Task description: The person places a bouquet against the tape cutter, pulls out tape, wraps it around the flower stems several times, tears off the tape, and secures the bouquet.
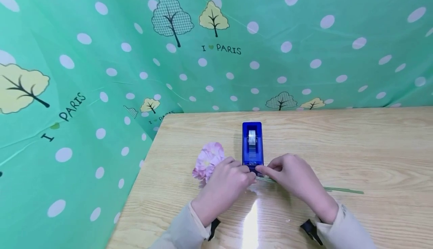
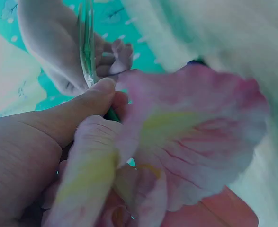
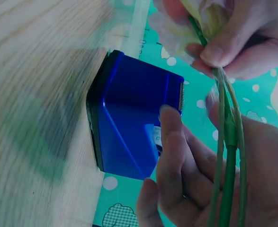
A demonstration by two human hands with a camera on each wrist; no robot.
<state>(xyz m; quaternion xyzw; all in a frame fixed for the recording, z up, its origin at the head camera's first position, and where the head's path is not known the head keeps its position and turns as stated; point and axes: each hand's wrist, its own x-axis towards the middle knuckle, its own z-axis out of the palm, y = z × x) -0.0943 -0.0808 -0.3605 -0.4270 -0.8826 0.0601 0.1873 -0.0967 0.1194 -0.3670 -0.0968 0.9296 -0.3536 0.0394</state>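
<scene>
My left hand [image 1: 227, 178] pinches a bundle of thin green stems [image 3: 230, 175] between thumb and fingers, just below a pink artificial flower [image 1: 208, 159]. Large in the left wrist view are the flower's pink and yellow petals [image 2: 200, 137], and a shiny whitish band [image 2: 89, 79] shows on the stems by the thumb tip. A blue tape dispenser [image 1: 252, 156] stands in front of both hands. Close to its cutter end is my right hand [image 1: 292, 172], fingers loosely bent with nothing between them in the right wrist view. The stems pass in front of its palm.
Under everything is a light wood-grain table [image 1: 379, 147]. A green polka-dot cloth [image 1: 257, 53] hangs behind it and along the left side. A roll of clear tape [image 1: 252, 138] sits in the dispenser. The stem ends [image 1: 345, 190] extend right past my right wrist.
</scene>
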